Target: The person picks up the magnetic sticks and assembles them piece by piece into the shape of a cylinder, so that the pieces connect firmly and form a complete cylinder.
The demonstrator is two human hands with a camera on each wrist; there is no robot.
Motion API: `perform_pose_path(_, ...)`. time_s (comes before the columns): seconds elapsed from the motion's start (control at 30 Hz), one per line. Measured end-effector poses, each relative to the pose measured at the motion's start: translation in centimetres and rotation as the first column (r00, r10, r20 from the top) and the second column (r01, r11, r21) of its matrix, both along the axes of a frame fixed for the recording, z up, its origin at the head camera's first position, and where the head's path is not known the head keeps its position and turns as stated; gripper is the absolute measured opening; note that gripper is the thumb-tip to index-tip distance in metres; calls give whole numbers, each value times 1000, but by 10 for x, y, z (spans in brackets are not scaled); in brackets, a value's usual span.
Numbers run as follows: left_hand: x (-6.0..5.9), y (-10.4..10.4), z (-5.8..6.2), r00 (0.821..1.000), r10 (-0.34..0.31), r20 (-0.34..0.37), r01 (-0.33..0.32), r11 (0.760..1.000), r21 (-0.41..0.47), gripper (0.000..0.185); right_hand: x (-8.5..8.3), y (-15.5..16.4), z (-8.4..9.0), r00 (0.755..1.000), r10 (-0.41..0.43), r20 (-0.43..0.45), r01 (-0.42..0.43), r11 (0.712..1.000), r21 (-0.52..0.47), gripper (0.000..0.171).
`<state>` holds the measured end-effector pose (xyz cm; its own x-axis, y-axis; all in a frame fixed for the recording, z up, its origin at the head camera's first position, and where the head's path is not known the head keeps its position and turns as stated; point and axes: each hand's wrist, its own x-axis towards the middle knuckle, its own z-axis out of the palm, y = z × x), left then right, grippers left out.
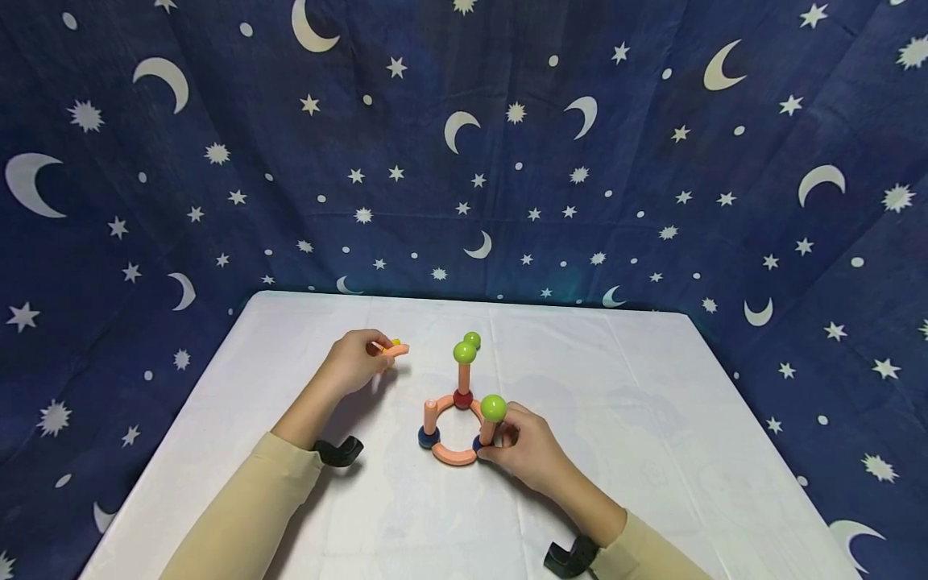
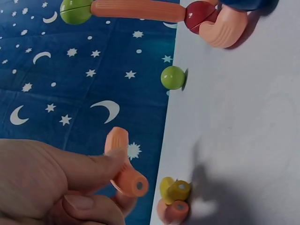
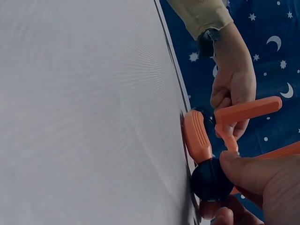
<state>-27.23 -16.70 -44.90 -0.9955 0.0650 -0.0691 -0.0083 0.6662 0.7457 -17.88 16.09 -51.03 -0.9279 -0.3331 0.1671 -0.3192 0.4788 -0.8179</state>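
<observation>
Hands at a toy ring (image 1: 454, 439) on the white table (image 1: 652, 451) — right hand (image 1: 532, 455) pinching its green-topped post (image 1: 491, 419), left hand (image 1: 357, 361) pinching a loose orange curved piece (image 1: 395, 350). Advisable: steady the base ball (image 3: 209, 179) firmly while joining — magnet-like joints may shift.
</observation>
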Motion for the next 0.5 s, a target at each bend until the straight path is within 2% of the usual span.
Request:
perform_pose_path(0.17, 0, 2, -4, 999, -24, -45, 26, 998, 51, 27, 2, -1, 1, 1000, -9, 5, 9, 1000, 2, 36)
perform_pose_path(0.5, 3, 5, -2, 998, -65, -25, 67, 994, 84, 30, 1, 1, 0, 999, -25, 20, 26, 1000, -6, 28)
